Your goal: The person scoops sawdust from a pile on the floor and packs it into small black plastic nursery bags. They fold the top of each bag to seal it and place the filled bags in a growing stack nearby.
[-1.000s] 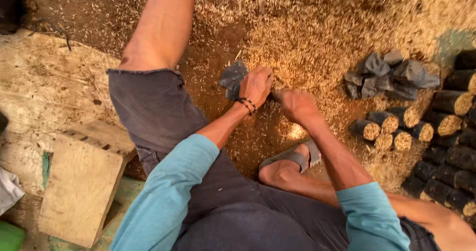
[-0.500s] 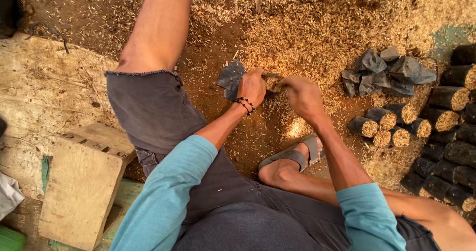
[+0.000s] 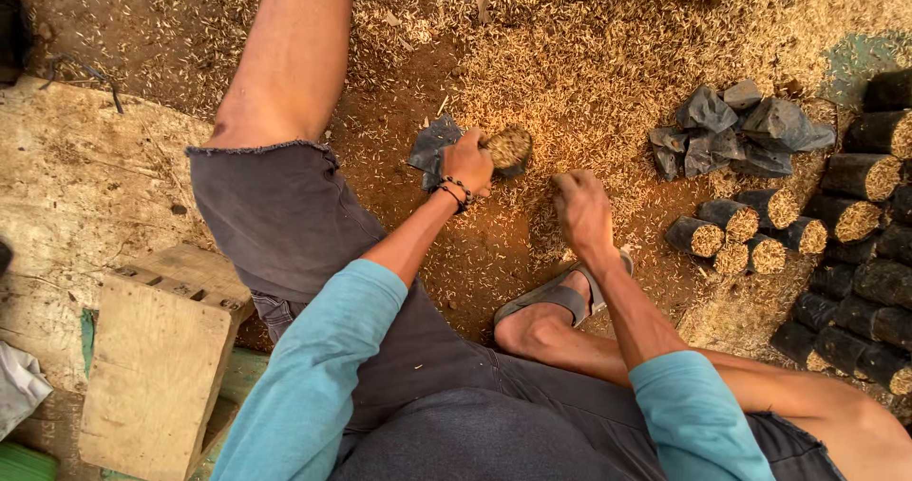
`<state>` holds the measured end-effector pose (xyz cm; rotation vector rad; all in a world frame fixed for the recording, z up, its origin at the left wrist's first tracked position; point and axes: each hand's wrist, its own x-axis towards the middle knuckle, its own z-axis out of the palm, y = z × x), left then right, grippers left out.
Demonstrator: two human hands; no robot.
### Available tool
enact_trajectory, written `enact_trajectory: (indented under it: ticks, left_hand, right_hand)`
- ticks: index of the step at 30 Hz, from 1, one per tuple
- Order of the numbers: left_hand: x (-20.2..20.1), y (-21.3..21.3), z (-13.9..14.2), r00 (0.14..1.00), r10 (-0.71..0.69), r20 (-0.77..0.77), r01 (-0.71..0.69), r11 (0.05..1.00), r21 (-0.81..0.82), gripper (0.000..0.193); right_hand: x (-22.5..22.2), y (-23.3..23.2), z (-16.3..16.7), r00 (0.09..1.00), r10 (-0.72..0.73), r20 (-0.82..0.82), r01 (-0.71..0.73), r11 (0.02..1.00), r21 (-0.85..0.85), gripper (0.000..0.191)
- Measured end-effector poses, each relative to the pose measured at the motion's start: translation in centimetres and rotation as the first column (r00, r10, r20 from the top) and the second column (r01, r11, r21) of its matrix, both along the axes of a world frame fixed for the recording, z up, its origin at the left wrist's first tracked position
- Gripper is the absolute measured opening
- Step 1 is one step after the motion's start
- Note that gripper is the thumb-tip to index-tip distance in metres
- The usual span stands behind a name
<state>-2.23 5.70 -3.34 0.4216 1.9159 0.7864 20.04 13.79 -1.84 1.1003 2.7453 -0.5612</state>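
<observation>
Single head-worn view, looking steeply down, close over lap and husk-strewn ground (image 3: 589, 73) — no second view

the small dark plastic bag (image 3: 508, 150) is lying on its side on the husk-strewn ground, its open mouth facing the camera and showing a packed filling of pale husks level with the rim. the left hand (image 3: 467, 164) is gripping its near side. a bunch of empty dark bags (image 3: 429, 145) is lying flat just beside it, partly under the same hand.
</observation>
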Motion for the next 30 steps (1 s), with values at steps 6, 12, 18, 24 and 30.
enact_trajectory:
  ticks: [6,12,18,24,30]
  left_hand:
    - [1.5,-0.3,1.1,0.779,-0.048,-0.625,0.353,0.858,0.374,0.018]
    - [1.4,0.5,-0.8,0.801,-0.126,-0.586,0.394,0.847,0.357,0.017]
    - [2.1,-1.2,-0.2,0.919,0.016,-0.393,0.164,0.893,0.42,0.015]
    - [2.1,-5.6,4.7,0.842,-0.13,-0.524,0.287,0.929,0.232,0.024]
    - [1.0,-5.1,5.9,0.825,-0.202,-0.528,0.337,0.926,0.171,0.014]
  right_hand:
    - [-3.3,2.5,6.5,0.9,-0.39,-0.193,0.259,0.836,-0.484,0.027]
    - [-7.0,1.6,9.2,0.925,-0.237,-0.296,0.136,0.936,-0.323,0.036]
    - [-6.6,-0.5,5.2,0.834,-0.517,-0.194,0.308,0.728,-0.613,0.032]
    - [-4.8,-5.4,2.4,0.817,-0.16,-0.553,0.093,0.985,-0.147,0.027]
    - [-6.2,-7.0,3.7,0.722,-0.354,-0.595,0.195,0.929,-0.316,0.029]
